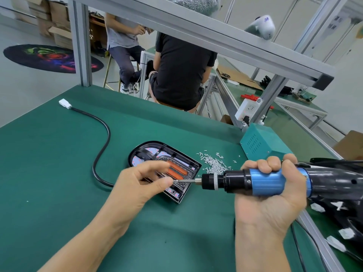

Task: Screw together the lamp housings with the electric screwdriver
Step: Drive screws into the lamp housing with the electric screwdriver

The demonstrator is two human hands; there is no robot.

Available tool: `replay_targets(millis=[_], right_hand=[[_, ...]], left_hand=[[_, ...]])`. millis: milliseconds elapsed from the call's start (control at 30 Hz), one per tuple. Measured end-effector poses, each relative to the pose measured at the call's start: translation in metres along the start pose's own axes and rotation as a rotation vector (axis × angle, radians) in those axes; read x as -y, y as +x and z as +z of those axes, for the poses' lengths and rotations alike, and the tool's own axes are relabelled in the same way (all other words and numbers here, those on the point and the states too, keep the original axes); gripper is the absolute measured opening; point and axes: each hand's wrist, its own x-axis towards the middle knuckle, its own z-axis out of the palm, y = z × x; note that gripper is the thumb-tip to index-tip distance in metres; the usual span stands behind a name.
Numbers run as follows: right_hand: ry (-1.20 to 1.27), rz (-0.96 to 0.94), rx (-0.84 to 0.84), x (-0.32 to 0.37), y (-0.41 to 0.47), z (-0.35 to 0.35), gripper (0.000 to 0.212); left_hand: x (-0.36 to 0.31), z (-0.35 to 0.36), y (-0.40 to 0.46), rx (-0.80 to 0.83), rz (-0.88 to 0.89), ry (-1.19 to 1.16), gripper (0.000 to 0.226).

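A black lamp housing (150, 154) with orange strips inside lies open-side up on the green mat. My right hand (269, 201) grips the blue and black electric screwdriver (265, 181), held level with its bit pointing left. My left hand (141, 183) hovers over the housing and pinches a small screw (176, 181) against the tip of the bit. A heap of loose silver screws (214, 163) lies just right of the housing. The housing's black cable (102, 150) curls left to a white plug (65, 103).
A teal power box (261, 144) stands at the mat's right edge. More black housings with white plugs (337, 213) pile up at the far right. Two people sit beyond the bench's far edge. An aluminium frame bar (216, 36) crosses overhead.
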Motion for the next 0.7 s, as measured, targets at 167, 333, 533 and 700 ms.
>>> replay_targets(millis=[167,333,533,700], right_hand=[[-0.113,-0.043,0.048,0.002,0.010,-0.003,0.017],[-0.205,-0.047,0.088,-0.008,0.014,-0.003,0.021],[-0.264,-0.029,0.125,-0.019,0.017,-0.009,0.025],[-0.321,-0.037,0.142,-0.026,0.018,-0.010,0.026]], left_hand=[[0.013,-0.029,0.011,-0.179,-0.269,0.214,0.040],[0.017,-0.025,0.035,-0.280,-0.242,0.702,0.070],[0.018,-0.025,0.068,-0.293,-0.242,0.865,0.102],[0.017,-0.020,0.082,-0.270,-0.292,0.775,0.103]])
